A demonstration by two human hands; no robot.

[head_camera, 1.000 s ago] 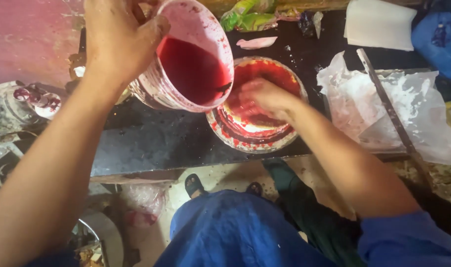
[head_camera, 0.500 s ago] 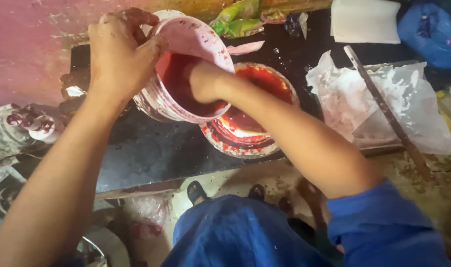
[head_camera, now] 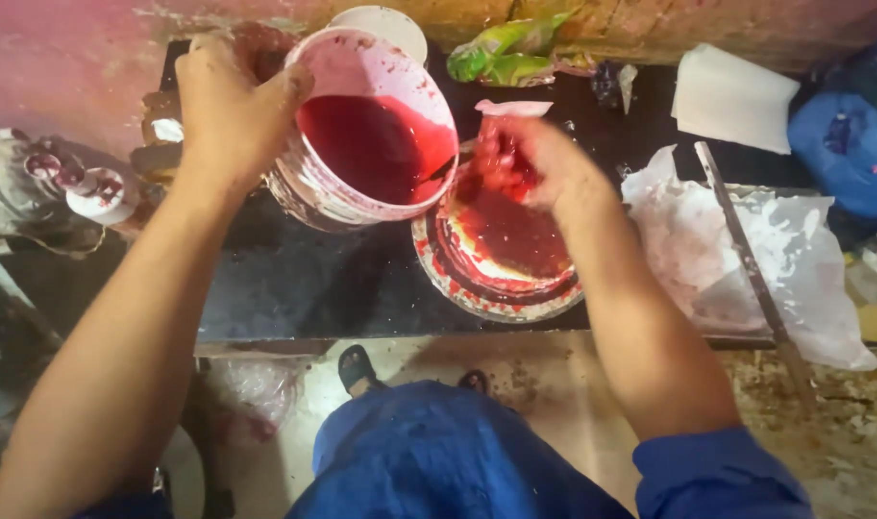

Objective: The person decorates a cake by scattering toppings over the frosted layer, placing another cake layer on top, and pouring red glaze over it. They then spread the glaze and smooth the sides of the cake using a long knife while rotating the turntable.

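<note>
Left hand (head_camera: 229,111) has the white bucket (head_camera: 361,125) tipped toward the person, fingers wrapped tight over its far rim, thick red paint (head_camera: 371,144) pooled inside. The bucket sits near the back edge of the dark counter (head_camera: 294,279), its lip leaning over a round lid (head_camera: 501,250) already smeared red, toward the counter's front edge. Right hand (head_camera: 530,163) hovers just above that lid, stained red and blurred; its fingers look loosely curled, but I cannot tell how far open they are or whether they hold anything. To do this well, I'd judge: keep the tilt steady, keep the rim over the lid so drips land there and not on the counter, and scoop small amounts. Off to the right, crumpled white plastic sheeting (head_camera: 746,250) lies on the counter with a long metal strip (head_camera: 746,269) across it. A green wrapper (head_camera: 506,58) lies along the back edge, a folded white paper (head_camera: 731,96) near the back right corner.
</note>
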